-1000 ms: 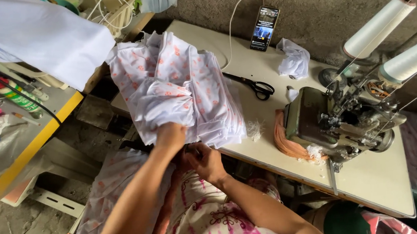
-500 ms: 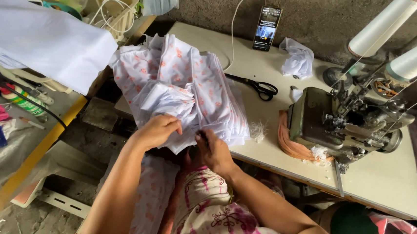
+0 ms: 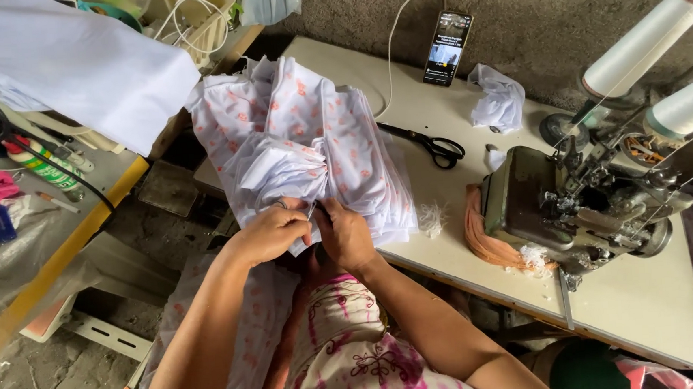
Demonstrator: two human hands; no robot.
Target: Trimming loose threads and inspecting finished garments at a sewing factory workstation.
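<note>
A heap of white fabric pieces with a pink print [image 3: 310,140] lies on the left end of a cream sewing table [image 3: 631,305]. My left hand [image 3: 272,234] grips the near edge of this fabric from the left, a ring on one finger. My right hand [image 3: 345,233] pinches the same edge just beside it, fingers closed on the cloth. Both hands meet at the front edge of the table, above my lap, where more printed fabric hangs down.
Black scissors [image 3: 428,144] lie behind the heap. A phone [image 3: 448,48] leans against the wall with a cable. An overlock sewing machine [image 3: 567,203] with white thread cones [image 3: 645,44] stands right. A crumpled white cloth [image 3: 498,98] lies near it. A cluttered bench [image 3: 57,239] stands left.
Both hands have moved up from my lap to the near edge of the fabric heap and taken hold of it. The view has shifted slightly closer.
</note>
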